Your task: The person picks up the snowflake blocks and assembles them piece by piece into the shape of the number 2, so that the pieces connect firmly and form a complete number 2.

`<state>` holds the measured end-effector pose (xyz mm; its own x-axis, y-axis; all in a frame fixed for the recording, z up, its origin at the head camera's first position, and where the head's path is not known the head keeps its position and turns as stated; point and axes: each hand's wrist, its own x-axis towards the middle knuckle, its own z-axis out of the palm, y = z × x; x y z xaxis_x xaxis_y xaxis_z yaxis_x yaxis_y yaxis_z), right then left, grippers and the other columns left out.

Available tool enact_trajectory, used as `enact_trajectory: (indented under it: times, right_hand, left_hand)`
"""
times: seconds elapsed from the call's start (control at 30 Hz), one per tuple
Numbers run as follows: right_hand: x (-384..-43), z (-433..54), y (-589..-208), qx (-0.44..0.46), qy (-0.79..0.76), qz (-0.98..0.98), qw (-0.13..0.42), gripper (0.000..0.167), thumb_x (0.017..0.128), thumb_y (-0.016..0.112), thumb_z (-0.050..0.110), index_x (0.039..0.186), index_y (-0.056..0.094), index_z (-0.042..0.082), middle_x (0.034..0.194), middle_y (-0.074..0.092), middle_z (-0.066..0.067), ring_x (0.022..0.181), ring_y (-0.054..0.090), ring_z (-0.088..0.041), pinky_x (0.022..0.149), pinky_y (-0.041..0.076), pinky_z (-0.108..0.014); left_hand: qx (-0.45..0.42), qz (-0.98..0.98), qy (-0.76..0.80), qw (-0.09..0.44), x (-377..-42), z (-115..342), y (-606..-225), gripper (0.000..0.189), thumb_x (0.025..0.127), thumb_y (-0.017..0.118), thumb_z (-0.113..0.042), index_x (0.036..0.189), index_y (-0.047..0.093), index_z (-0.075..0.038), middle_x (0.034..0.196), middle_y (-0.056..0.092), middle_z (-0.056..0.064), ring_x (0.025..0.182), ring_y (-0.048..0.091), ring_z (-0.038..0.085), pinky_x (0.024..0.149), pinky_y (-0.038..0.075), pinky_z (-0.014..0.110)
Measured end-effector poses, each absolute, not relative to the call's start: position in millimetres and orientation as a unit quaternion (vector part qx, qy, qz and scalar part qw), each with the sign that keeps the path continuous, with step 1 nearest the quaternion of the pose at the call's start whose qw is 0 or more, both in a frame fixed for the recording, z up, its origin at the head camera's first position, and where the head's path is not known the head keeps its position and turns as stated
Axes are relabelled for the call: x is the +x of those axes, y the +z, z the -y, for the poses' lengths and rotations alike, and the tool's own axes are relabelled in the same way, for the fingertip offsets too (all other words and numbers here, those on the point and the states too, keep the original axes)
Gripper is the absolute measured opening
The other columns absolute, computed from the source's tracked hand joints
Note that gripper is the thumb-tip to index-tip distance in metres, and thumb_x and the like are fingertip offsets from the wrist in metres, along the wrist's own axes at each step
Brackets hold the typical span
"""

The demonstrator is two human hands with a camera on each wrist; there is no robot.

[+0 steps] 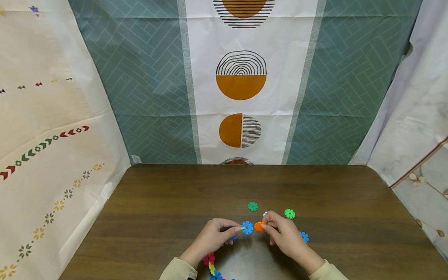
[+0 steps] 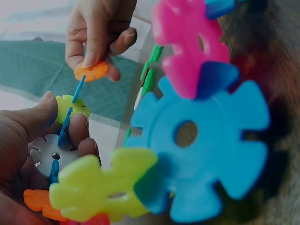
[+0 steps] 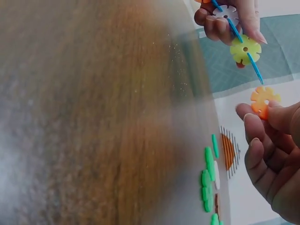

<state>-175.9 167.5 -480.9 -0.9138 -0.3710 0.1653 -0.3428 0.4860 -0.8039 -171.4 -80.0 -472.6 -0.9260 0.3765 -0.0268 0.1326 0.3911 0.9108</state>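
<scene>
My left hand (image 1: 211,237) grips a chain of notched plastic discs, thumb and finger on a yellow-green disc (image 3: 245,50). A blue disc (image 1: 247,228) stands out from the chain's end toward the right. My right hand (image 1: 288,238) pinches an orange disc (image 1: 258,226) between thumb and fingers, its edge close to that blue disc. Nearer the palm, the left wrist view shows a white disc (image 2: 44,157) and another orange disc in the chain. The chain's tail hangs below my left hand, with a large blue disc (image 2: 220,117), a pink disc (image 2: 176,42) and a yellow-green disc (image 2: 93,187).
Loose discs lie on the brown table (image 1: 166,205) beyond my hands: a dark green disc (image 1: 252,206), a bright green disc (image 1: 289,213) and a partly hidden white disc (image 1: 265,213). A blue disc (image 1: 304,236) lies by my right hand. Patterned cloths hang around the table.
</scene>
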Motion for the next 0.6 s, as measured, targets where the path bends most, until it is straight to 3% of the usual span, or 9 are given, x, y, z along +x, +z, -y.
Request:
enact_trajectory:
  times: [0.2, 0.5, 0.6]
  right_hand:
    - [-177.1, -166.7, -480.2, -0.222, -0.461, -0.859, 0.004, 0.009, 0.098, 0.06, 0.018, 0.095, 0.056, 0.01, 0.075, 0.068, -0.002, 0.05, 0.054, -0.013, 0.049, 0.046, -0.026]
    - [-178.0, -167.5, -483.5, -0.276, -0.426, -0.861, -0.032, 0.005, 0.097, 0.06, 0.016, 0.094, 0.055, 0.016, 0.081, 0.07, -0.001, 0.049, 0.05, -0.002, 0.05, 0.047, -0.023]
    - [-177.7, -165.9, -485.2, -0.286, -0.417, -0.861, -0.048, 0.008, 0.096, 0.06, 0.013, 0.092, 0.054, 0.016, 0.076, 0.068, 0.0, 0.048, 0.048, 0.001, 0.051, 0.046, -0.022]
  left_hand:
    - [0.154, -0.823, 0.533, 0.124, -171.4, 77.8, -471.7, 0.021, 0.095, 0.065, -0.029, 0.105, 0.076, -0.013, 0.073, 0.065, 0.009, 0.064, 0.062, 0.025, 0.051, 0.048, 0.026]
    - [0.16, -0.823, 0.531, 0.123, -173.4, 76.3, -473.6, 0.02, 0.095, 0.065, -0.027, 0.102, 0.076, -0.012, 0.07, 0.064, 0.008, 0.06, 0.058, 0.014, 0.052, 0.048, 0.025]
    - [0.167, -0.822, 0.531, 0.123, -174.2, 75.8, -475.3, 0.019, 0.095, 0.064, -0.025, 0.1, 0.077, -0.011, 0.067, 0.063, 0.004, 0.059, 0.058, 0.012, 0.053, 0.049, 0.025]
